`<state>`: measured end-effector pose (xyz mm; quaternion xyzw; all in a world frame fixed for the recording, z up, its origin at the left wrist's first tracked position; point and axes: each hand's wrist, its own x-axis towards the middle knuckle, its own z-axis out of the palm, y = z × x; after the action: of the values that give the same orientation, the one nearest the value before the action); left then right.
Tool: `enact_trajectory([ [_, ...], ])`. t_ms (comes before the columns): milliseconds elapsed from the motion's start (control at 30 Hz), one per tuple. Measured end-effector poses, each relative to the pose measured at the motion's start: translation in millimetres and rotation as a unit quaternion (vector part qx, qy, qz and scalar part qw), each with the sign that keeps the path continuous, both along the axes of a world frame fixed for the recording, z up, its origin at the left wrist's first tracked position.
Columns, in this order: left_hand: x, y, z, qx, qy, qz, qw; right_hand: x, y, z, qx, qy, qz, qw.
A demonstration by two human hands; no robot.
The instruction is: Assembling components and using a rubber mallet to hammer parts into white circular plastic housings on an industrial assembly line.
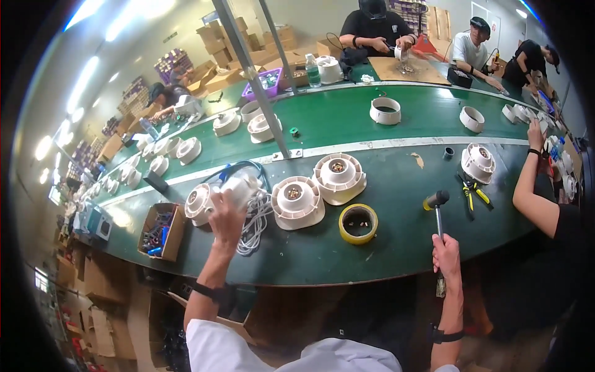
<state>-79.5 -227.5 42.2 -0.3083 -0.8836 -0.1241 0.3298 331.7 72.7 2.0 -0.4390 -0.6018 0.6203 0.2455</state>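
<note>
My left hand (227, 214) is raised over the green bench and grips a white plastic part (238, 186) with white cable (254, 223) trailing below it. My right hand (446, 254) is closed around the handle of a hammer (437, 208), whose dark and yellow head points up and to the left above the bench edge. Between my hands stand two white round fan housings (299, 201) (339, 178) and a roll of yellow tape (358, 223). Another white housing (199, 203) sits just left of my left hand.
An open cardboard box of small parts (162, 230) sits at the left. Yellow-handled pliers (472, 193) and another white housing (478, 162) lie at the right, near a co-worker's arm (533, 186). More housings line the green conveyor (347, 118). A metal post (260, 80) rises from the bench.
</note>
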Motion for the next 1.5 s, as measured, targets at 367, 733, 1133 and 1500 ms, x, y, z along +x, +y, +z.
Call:
enact_trajectory([
  [367,57.0,-12.8,23.3,0.135,-0.188,-0.109,0.967,-2.0,0.8,-1.2,-0.012,0.016,-0.006,1.0],
  [733,178.6,71.1,37.9,0.278,-0.529,-0.349,0.722,4.6,14.2,-12.5,0.376,-0.216,-0.052,0.9],
  [1133,240.5,173.5,32.9,0.239,-0.58,-0.441,0.642,29.1,27.7,-22.7,0.499,-0.207,-0.071,0.839],
  [1500,239.8,219.8,-2.9,0.272,-0.469,-0.458,0.705,53.1,14.8,-20.4,0.469,-0.134,-0.022,0.873],
])
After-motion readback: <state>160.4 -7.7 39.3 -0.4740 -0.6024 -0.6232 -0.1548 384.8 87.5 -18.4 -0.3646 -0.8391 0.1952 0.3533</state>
